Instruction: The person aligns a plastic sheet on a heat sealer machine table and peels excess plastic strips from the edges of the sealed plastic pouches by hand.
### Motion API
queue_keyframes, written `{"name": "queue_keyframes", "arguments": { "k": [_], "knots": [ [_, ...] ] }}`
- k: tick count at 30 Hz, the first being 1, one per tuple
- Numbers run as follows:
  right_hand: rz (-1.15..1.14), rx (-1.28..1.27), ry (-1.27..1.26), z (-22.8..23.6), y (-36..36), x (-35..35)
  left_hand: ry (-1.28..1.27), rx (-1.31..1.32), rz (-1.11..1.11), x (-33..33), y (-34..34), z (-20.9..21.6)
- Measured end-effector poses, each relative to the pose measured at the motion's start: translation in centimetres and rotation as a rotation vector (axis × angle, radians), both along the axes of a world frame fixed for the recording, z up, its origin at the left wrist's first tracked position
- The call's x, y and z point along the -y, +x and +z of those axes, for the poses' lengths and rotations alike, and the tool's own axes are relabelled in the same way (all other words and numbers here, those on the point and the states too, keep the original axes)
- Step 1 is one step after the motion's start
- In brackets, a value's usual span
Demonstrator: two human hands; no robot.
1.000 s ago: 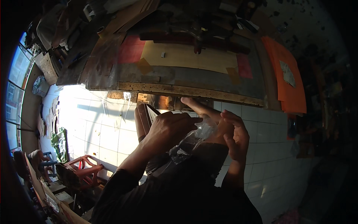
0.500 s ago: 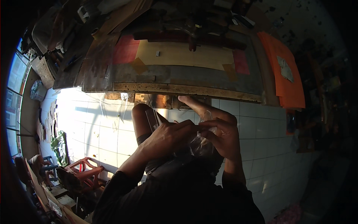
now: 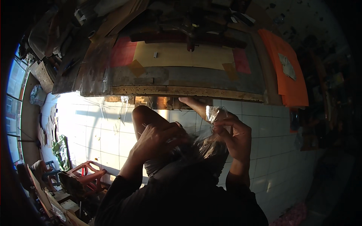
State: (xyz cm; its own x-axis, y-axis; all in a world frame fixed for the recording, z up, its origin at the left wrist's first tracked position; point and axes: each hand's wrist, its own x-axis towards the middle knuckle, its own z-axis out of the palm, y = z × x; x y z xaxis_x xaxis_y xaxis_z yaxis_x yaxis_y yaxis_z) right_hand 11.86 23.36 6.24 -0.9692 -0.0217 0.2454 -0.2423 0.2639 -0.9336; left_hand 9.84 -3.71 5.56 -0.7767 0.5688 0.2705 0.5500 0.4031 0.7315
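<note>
Crumpled clear plastic film [image 3: 216, 114] is pinched between the thumb and fingers of my right hand [image 3: 235, 137]. Its bright, shiny end sticks up above the fingertips, and looser film hangs below toward my lap. My left hand [image 3: 157, 138] is to the left of it, above my bent leg, with its fingers curled and their tips smeared by motion. A thin pale edge shows beside its knuckles; what the fingers hold is hidden. A gap separates the two hands, with blurred film between them.
Ahead is a worktable with a worn wooden front edge [image 3: 181, 91] and a yellow panel [image 3: 181, 54] with pink ends. Orange sheets [image 3: 284, 71] overhang its right side. Clear plastic sheets [image 3: 96, 75] drape over its left. A red stool [image 3: 88, 175] stands on the tiled floor, lower left.
My hands have moved apart, the left one leftward and the right one slightly right. The film in my right hand now shows a bright upper end. The flat clear strip by my left hand shows less.
</note>
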Motion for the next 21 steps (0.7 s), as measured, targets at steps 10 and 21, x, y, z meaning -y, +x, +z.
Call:
{"name": "queue_keyframes", "arguments": {
  "k": [10,21],
  "knots": [
    [0.072,0.094,-0.023,0.5,0.0,-0.3,0.063,0.012,0.031,0.1,0.8,0.3],
    [0.045,0.023,-0.141,2.0,0.1,0.1,0.065,0.02,0.047,0.8,1.0,1.0]
  ]
}}
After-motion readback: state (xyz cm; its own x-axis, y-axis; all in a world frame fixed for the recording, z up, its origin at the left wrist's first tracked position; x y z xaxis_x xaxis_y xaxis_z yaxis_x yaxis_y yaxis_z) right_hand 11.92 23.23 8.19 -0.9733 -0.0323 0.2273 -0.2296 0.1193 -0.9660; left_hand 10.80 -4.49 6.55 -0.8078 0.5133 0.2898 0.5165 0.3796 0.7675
